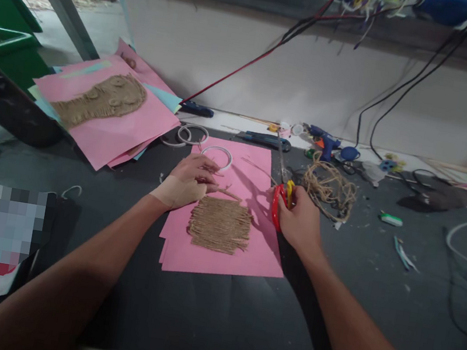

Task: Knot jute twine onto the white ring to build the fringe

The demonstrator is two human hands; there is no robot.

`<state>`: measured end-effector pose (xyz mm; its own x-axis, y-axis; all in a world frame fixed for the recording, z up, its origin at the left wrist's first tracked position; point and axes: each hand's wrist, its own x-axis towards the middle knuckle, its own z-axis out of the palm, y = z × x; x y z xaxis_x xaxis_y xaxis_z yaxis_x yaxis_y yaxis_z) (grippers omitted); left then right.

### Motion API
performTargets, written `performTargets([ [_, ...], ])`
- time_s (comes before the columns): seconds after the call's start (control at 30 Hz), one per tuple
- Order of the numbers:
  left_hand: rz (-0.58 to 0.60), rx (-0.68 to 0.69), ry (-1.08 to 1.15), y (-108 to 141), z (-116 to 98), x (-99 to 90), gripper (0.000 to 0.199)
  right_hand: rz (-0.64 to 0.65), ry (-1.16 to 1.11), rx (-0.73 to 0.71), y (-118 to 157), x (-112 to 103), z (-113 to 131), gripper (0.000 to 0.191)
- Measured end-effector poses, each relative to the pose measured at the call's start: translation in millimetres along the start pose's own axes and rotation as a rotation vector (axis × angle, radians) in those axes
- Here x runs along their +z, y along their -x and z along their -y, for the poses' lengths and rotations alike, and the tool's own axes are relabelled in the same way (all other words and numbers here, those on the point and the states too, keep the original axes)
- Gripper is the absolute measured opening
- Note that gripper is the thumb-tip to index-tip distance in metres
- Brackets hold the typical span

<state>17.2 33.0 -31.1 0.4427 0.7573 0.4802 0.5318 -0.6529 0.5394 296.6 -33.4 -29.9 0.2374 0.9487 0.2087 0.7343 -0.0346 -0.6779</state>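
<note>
Pink paper sheets [219,264] lie on the dark table, and a mat of twine strands [219,225] in side-by-side rows rests on them. My left hand [190,180] is just above the mat's upper left edge, its fingers bent over a short piece of twine [228,194]; whether they pinch it is unclear. To the right, my right hand [301,218] holds scissors with red and yellow handles [277,207], blades pointing up and away. A loose strand of twine runs across the paper towards the scissors. White rings [218,158] lie beyond my left hand.
Tangled twine [329,187] lies right of the scissors. A blue glue gun [325,142] and a cutter [265,140] sit along the back. Papers with a twine shape [112,99] are at the left. Cords hang overhead. A small green-and-white object [390,219] is at the right.
</note>
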Motion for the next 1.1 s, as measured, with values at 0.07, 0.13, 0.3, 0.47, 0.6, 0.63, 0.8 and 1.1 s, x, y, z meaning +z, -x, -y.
performTargets([
  [0.07,-0.028,0.012,-0.007,0.0,-0.4,0.6,0.008,-0.004,0.012,0.0,-0.1,-0.1,0.8,0.023],
  [0.13,-0.056,0.014,-0.015,-0.1,0.3,1.6,0.008,-0.006,0.017,0.004,-0.3,0.2,1.2,0.024],
  [0.3,-0.143,-0.093,-0.088,-1.0,1.7,2.7,0.007,0.001,0.008,0.02,-1.0,1.8,-0.4,0.024],
  [0.47,-0.241,-0.222,-0.151,-1.0,1.4,2.9,0.007,-0.007,0.004,0.006,-0.4,2.4,-0.8,0.024],
  [0.6,-0.281,-0.227,-0.139,-1.2,0.2,1.8,0.005,-0.021,0.01,-0.003,-0.2,1.7,0.0,0.025],
  [0.63,-0.298,-0.239,-0.132,-1.8,-0.5,1.1,0.002,-0.023,0.013,-0.003,-0.2,1.6,0.1,0.025],
  [0.8,-0.386,-0.432,-0.058,-9.8,-1.4,-5.8,0.011,-0.027,0.023,0.003,-0.8,1.3,1.1,0.023],
  [1.1,0.096,-0.393,-0.178,-53.9,21.9,-39.1,0.013,-0.032,0.014,0.007,-1.4,0.3,5.3,0.024],
])
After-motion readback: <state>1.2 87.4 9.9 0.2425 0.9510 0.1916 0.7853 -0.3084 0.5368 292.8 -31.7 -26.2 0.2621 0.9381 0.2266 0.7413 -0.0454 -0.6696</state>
